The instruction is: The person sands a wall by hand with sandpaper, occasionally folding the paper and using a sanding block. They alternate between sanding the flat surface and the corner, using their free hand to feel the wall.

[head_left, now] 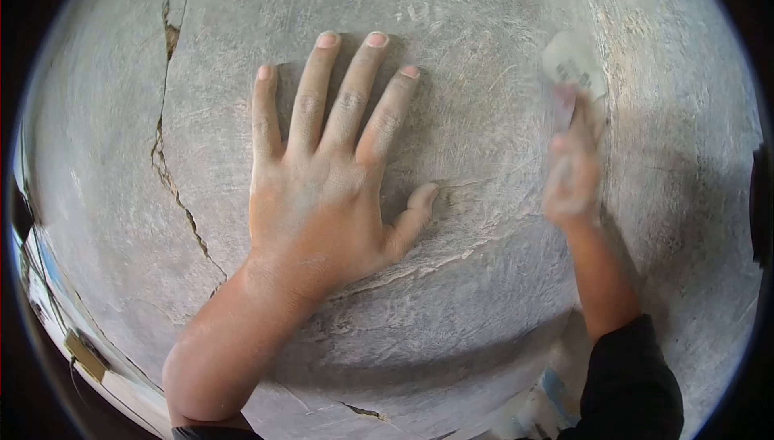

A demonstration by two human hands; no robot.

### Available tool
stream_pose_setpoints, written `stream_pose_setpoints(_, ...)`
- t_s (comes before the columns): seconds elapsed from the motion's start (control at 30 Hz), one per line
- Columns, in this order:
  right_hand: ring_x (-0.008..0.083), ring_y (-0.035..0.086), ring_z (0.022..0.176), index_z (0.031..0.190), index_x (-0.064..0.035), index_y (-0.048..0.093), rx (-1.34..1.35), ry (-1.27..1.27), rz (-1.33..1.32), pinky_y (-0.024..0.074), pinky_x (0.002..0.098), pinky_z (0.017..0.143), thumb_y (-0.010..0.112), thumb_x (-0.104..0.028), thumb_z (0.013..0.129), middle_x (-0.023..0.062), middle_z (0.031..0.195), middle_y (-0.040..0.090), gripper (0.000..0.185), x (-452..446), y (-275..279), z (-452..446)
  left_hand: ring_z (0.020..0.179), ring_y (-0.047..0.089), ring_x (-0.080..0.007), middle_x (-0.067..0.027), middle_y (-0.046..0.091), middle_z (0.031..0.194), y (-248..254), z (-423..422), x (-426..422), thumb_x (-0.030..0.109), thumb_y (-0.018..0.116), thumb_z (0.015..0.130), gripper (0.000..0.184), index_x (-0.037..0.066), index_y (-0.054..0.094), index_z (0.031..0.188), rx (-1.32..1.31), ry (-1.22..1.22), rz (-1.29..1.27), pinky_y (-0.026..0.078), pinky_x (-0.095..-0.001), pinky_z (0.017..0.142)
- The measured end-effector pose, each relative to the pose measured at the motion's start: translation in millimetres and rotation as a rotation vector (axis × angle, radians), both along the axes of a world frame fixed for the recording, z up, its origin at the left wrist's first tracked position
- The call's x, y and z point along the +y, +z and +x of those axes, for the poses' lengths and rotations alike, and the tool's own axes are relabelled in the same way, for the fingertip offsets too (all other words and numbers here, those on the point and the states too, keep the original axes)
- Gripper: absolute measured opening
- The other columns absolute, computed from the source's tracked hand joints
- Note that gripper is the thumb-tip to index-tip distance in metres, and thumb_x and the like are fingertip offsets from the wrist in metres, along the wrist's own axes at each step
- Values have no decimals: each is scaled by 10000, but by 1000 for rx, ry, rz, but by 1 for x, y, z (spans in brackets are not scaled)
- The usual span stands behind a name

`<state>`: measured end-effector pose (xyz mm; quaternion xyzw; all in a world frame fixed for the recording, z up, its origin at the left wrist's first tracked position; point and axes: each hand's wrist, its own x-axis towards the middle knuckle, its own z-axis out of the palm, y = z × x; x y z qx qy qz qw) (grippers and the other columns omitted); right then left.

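My left hand (318,190) lies flat on a rough grey plaster surface (476,117), fingers spread and dusted with pale powder; nothing is in it. Farther right, my right hand (574,174) is closed around a pale, rounded flat piece (571,59) with small dark print on it. The piece rests against or very near the surface, pointing up and away from the wrist. Motion blurs this hand and the piece, so the exact contact is unclear. A ridge in the plaster runs down just beside the piece.
A long jagged crack (165,162) runs down the surface left of my left hand. A shorter crack (363,412) shows at the bottom. At the lower left edge are a small brownish block (86,355) and thin dark cables.
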<state>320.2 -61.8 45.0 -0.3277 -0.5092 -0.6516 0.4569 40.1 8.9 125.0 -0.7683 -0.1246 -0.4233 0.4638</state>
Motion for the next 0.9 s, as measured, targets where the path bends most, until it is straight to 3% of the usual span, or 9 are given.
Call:
stream_pose_setpoints(0.03, 348, 316, 1376, 1267, 77, 497, -59, 385, -147, 73, 477, 1172, 395, -57, 828, 250, 1401, 420, 470, 12, -10, -8, 1421, 183, -336, -116, 294, 1506, -1, 0, 1, 505, 551, 780, 747, 169, 376, 1424, -15, 2, -3, 76, -578, 1142)
stream_pose_setpoints(0.07, 348, 316, 1376, 1267, 77, 497, -66, 386, -140, 73, 477, 1172, 395, -57, 828, 250, 1401, 420, 470, 8, -6, -7, 1420, 184, -339, -121, 293, 1505, 0, 1, 1, 507, 551, 779, 748, 166, 378, 1422, -16, -4, 3, 75, -578, 1142)
stream_pose_setpoints(0.27, 334, 360, 1356, 1304, 73, 471, -194, -91, -398, 155, 482, 1160, 419, -20, 819, 215, 1425, 411, 496, -10, -14, -36, 1418, 185, -354, -135, 290, 1505, 0, 1, 0, 518, 542, 786, 743, 152, 390, 1415, 3, -11, -1, 66, -582, 1139)
stream_pose_setpoints(0.33, 324, 364, 1356, 1291, 58, 493, 179, 631, -163, 160, 498, 1158, 421, -21, 819, 182, 1430, 418, 484, 5, -3, -12, 1418, 184, -358, -137, 288, 1506, -3, 1, -1, 518, 539, 789, 740, 149, 392, 1413, 38, -1, 5, 64, -582, 1138)
stream_pose_setpoints(0.37, 312, 367, 1355, 1283, 59, 500, 126, -33, -11, 130, 484, 1169, 398, -12, 817, 170, 1435, 415, 483, -5, 4, -2, 1417, 183, -362, -140, 291, 1504, -5, 1, -1, 515, 540, 790, 738, 151, 392, 1414, 43, -5, 4, 64, -582, 1137)
stream_pose_setpoints(0.47, 309, 365, 1357, 1274, 64, 509, -217, 24, -295, 98, 454, 1179, 377, -9, 813, 172, 1427, 425, 484, -3, -5, -18, 1417, 183, -368, -160, 297, 1497, -7, 2, 0, 501, 553, 784, 760, 110, 385, 1414, 53, -34, 10, 65, -580, 1135)
stream_pose_setpoints(0.57, 313, 385, 1345, 1273, 58, 514, 73, 191, -39, 111, 443, 1177, 381, -15, 813, 180, 1395, 464, 484, 7, -3, 0, 1419, 180, -366, -193, 296, 1488, -9, 2, -1, 486, 566, 778, 819, -10, 359, 1395, 54, -25, 0, 70, -579, 1134)
stream_pose_setpoints(0.67, 312, 414, 1326, 1264, 60, 523, -174, 123, -191, 160, 454, 1165, 399, -18, 809, 194, 1370, 487, 478, -3, 5, -9, 1418, 184, -367, -196, 297, 1487, -9, 2, -1, 484, 559, 783, 815, -12, 354, 1397, 60, -33, -19, 75, -578, 1132)
stream_pose_setpoints(0.9, 356, 403, 1326, 1300, 5, 519, 40, 55, -215, 129, 478, 1162, 418, -164, 855, 207, 1358, 497, 486, -11, 6, 10, 1403, 197, -409, -224, 303, 1479, -13, 3, -3, 562, 484, 826, 807, -2, 374, 1393, 89, -67, -21, 38, -586, 1127)
